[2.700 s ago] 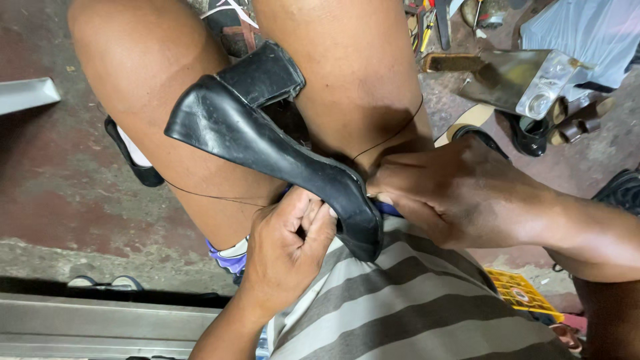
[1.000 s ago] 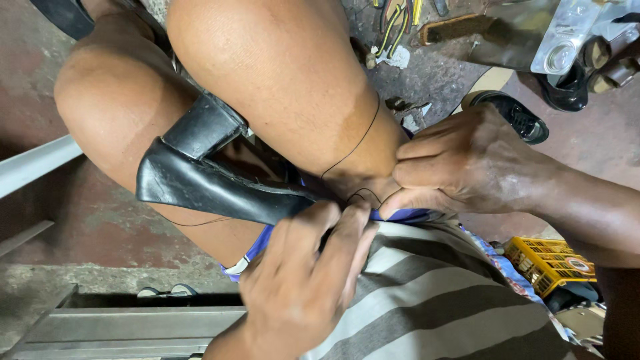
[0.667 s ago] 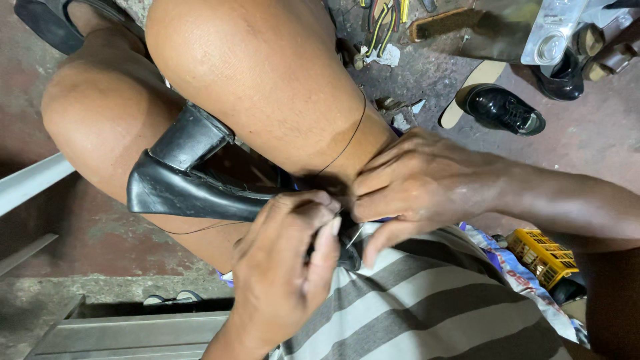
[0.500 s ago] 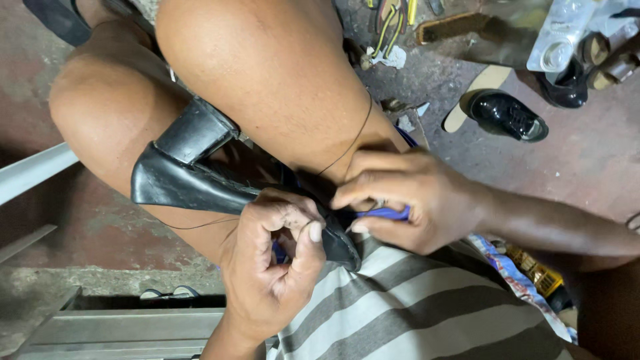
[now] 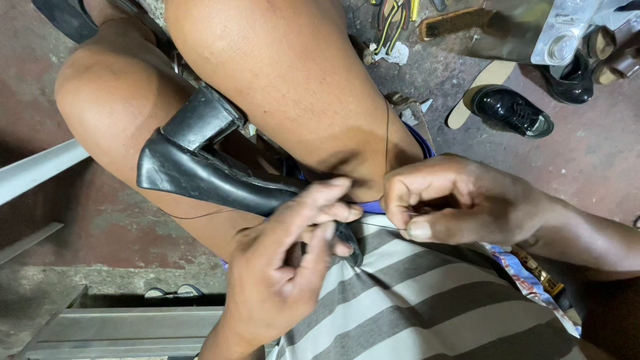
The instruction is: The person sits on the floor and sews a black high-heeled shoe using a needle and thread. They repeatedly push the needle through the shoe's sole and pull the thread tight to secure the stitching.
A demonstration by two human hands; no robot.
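Nearest the camera: left hand (image 5: pixel 283 267), fingers curled and pinched at the toe end of the black high-heeled shoe (image 5: pixel 200 177).

Right hand (image 5: pixel 453 203) at 3 o'clock of it, closed, thumb and forefinger pinching something thin. Probably a needle; too small to tell. A dark thread (image 5: pixel 387 133) runs up from this hand toward 12 o'clock.

Shoe is clamped between the bare knees. Long axis runs from the block heel at 10 o'clock down to the toe at 4 o'clock. Toe touches the left hand; right hand just beside it, apart.

Farther out, 1–2 o'clock on the floor: black lace-up shoe (image 5: pixel 510 110) on a pale insole (image 5: pixel 477 87), and a brush (image 5: pixel 450 21).
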